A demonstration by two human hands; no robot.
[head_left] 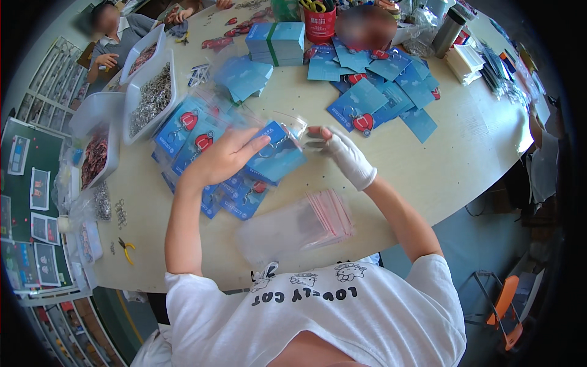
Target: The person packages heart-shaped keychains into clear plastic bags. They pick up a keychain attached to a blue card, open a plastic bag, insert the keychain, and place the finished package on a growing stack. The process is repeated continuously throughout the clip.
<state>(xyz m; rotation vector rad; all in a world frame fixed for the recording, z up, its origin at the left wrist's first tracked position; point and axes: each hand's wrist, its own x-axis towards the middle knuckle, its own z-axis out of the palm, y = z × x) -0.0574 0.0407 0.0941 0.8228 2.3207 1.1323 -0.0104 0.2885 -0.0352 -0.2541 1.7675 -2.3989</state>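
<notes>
A pale table (471, 140) stands on bluish-grey floor (480, 229), with a green board (36, 158) left and an orange chair (505, 300) right

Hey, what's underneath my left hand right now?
Under and around your left hand is a pile of blue cards, some showing red charms, on the table. Whatever lies directly beneath your palm is covered, so I can't tell.

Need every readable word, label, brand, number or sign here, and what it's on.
Locations only; I don't copy wording.
White T-shirt: large black letters, upside down in view, legible.
Blue cards: small white print, too small to read.
Red cup: pale characters, too blurred to be sure of.
Sheets on the green board: too small.
</notes>
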